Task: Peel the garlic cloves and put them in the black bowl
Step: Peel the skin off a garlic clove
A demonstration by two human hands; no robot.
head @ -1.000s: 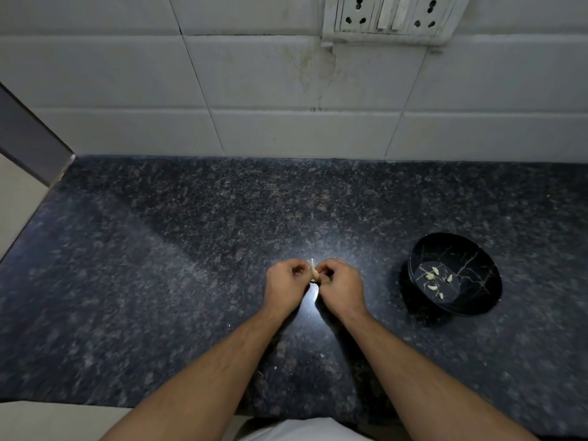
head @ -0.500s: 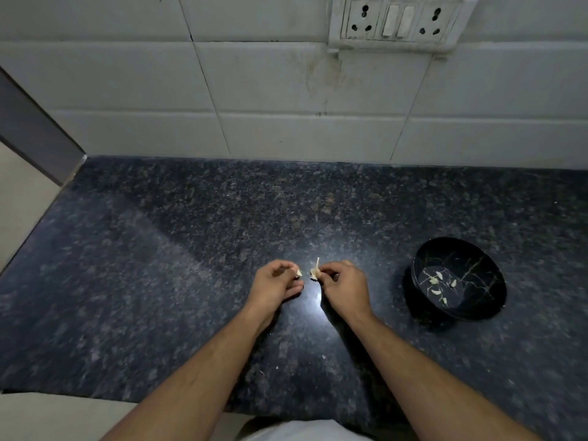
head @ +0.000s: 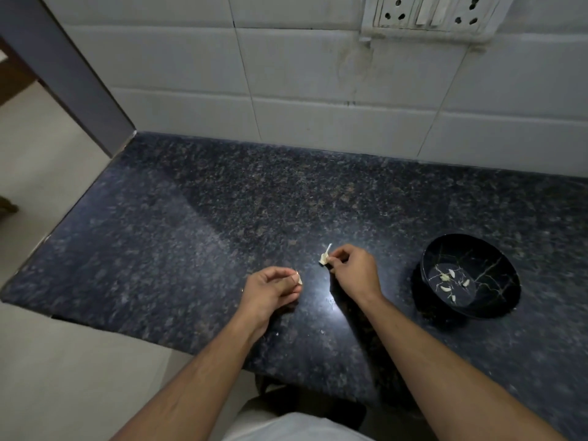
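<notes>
Head view: at 3 o'clock on the dark granite counter (head: 191, 249) stands the black bowl (head: 496, 300), holding several peeled garlic cloves (head: 448, 276) on its bottom. At centre, the right hand (head: 353, 270) pinches a garlic clove (head: 324, 257) with a papery stalk pointing to 12 o'clock. The left hand (head: 270, 291), toward 8 o'clock of it, pinches a small pale scrap (head: 299, 280), skin or clove unclear. The hands are apart.

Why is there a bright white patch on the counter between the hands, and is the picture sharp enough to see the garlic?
Head view: the patch is glare on the polished countertop, not an object. The scene is dim and softly blurred; the garlic clove pinched by the right hand and the scrap in the left hand lack detail. Wide-angle distortion bends the tile lines.
</notes>
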